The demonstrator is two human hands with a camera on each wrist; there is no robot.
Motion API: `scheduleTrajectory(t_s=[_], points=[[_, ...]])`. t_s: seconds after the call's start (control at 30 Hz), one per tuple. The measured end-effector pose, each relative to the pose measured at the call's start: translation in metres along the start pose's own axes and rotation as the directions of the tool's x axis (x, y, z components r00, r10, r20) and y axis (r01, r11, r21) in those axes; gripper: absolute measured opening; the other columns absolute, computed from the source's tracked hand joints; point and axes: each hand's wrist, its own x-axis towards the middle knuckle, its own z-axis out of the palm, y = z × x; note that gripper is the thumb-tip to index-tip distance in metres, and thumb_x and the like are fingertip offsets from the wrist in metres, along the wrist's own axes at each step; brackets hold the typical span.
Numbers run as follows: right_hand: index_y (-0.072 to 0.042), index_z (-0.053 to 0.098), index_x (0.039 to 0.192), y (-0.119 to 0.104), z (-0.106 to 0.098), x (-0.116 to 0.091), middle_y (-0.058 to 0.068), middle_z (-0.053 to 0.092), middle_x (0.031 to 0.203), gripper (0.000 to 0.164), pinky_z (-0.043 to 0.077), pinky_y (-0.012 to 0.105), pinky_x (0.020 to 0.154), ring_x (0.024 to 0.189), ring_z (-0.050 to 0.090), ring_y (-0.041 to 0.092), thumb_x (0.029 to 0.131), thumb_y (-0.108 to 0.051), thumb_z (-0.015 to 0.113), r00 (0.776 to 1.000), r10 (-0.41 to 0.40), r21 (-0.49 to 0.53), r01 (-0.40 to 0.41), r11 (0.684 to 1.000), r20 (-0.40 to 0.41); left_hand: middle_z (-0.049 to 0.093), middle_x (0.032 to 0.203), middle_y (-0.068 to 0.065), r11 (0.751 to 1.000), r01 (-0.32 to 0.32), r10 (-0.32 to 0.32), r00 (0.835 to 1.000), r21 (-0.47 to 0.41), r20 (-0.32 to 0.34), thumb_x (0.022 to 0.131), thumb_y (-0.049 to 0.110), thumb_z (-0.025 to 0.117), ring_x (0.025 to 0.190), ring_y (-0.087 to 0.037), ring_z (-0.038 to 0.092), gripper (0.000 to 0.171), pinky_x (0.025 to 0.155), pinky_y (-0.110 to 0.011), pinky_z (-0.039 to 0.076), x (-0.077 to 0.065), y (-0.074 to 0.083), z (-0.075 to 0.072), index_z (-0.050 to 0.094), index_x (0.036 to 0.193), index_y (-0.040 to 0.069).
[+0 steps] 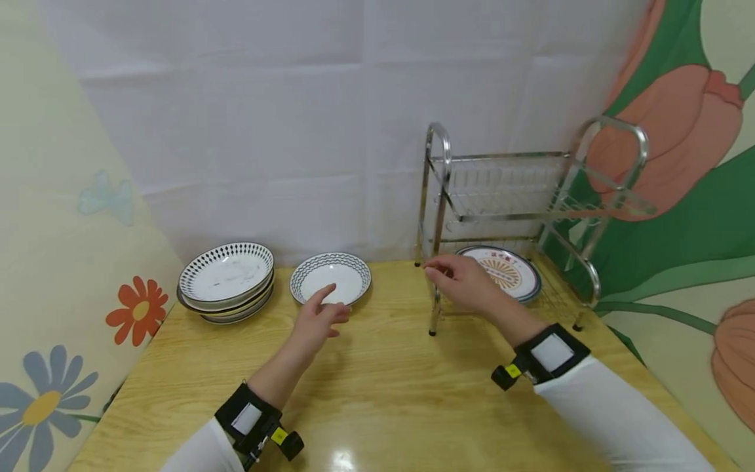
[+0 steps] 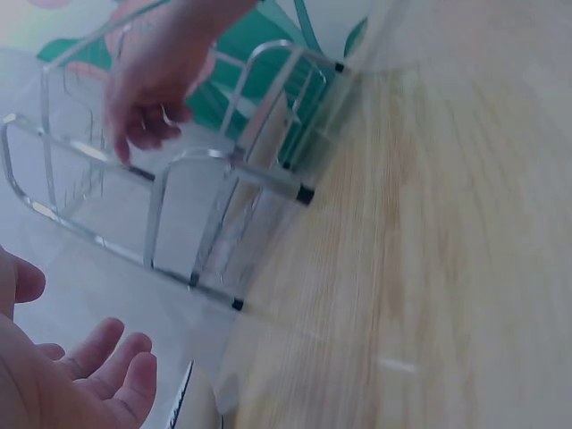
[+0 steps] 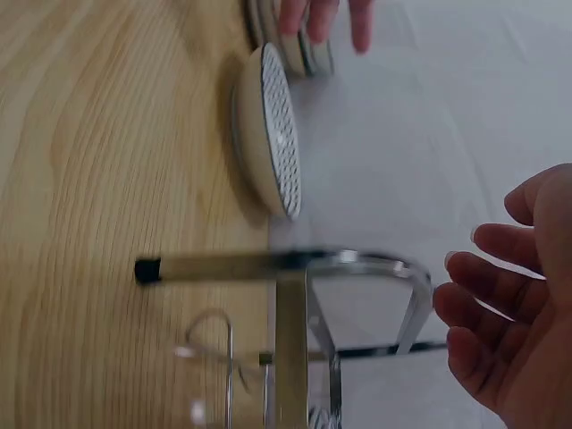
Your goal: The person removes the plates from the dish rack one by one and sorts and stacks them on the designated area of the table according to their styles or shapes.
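Observation:
My left hand (image 1: pixel 315 321) hovers at the near rim of a white dish (image 1: pixel 339 272) with a dark wavy border, fingers spread and holding nothing. In the right wrist view this dish (image 3: pixel 268 134) shows deep, sloping sides. The right hand (image 1: pixel 463 282) is in front of the left end of a metal dish rack (image 1: pixel 439 216), its fingers loosely bent around nothing. A plate (image 1: pixel 519 272) with a blue rim and orange centre pattern lies on the rack's lower level, partly hidden behind the right hand. The left wrist view also has the right hand (image 2: pixel 156 89) against the rack.
Several dishes with dark-patterned rims form a stack (image 1: pixel 227 272) at the back left of the wooden table (image 1: pixel 377 400). The rack's upper tier (image 1: pixel 507 190) has wire slots. A white cloth (image 1: pixel 265 131) hangs behind, and painted flower walls flank both sides.

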Motion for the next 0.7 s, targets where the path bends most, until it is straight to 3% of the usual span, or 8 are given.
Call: scheduleTrajectory(t_s=[0.17,0.33,0.5,0.7], points=[[-0.010,0.063,0.138,0.048,-0.027,0.013,0.015,0.069,0.117,0.043,0.053,0.045,0.078,0.095,0.065,0.028,0.108,-0.037,0.048,0.998,0.068,-0.206,-0.068,0.976,-0.006,0.072,0.125,-0.019,0.998,0.007,-0.005,0.999,-0.055,0.047,0.103,0.020,0.055,0.111,-0.033,0.071,0.058,0.080,-0.037,0.058,-0.016,0.005,0.008,0.039,0.158,0.012],[-0.002,0.046,0.151,0.097,-0.057,0.025,0.032,0.054,0.139,0.057,0.048,0.063,0.093,0.118,0.058,0.048,0.109,-0.039,0.042,0.976,0.219,-0.257,-0.212,0.943,0.001,0.072,0.124,-0.020,0.992,0.044,-0.031,0.993,-0.114,0.113,0.103,0.019,0.054,0.107,-0.029,0.073,0.057,0.076,-0.033,0.058,-0.033,0.009,0.016,0.040,0.157,0.012],[0.004,0.040,0.153,0.138,-0.077,0.026,0.037,0.048,0.143,0.063,0.044,0.067,0.099,0.126,0.050,0.055,0.109,-0.041,0.038,0.928,0.370,-0.286,-0.364,0.886,-0.034,0.072,0.124,-0.022,0.981,0.097,-0.058,0.974,-0.171,0.219,0.105,0.020,0.050,0.101,-0.022,0.075,0.059,0.075,-0.030,0.057,-0.050,0.011,0.024,0.032,0.160,0.012],[0.008,0.040,0.150,0.171,-0.084,0.017,0.039,0.039,0.149,0.068,0.038,0.069,0.107,0.133,0.039,0.059,0.106,-0.044,0.045,0.845,0.528,-0.256,-0.531,0.808,-0.086,0.072,0.124,-0.021,0.952,0.174,-0.092,0.946,-0.250,0.311,0.106,0.026,0.047,0.095,-0.015,0.075,0.061,0.075,-0.029,0.057,-0.063,0.007,0.031,0.026,0.162,0.012]])
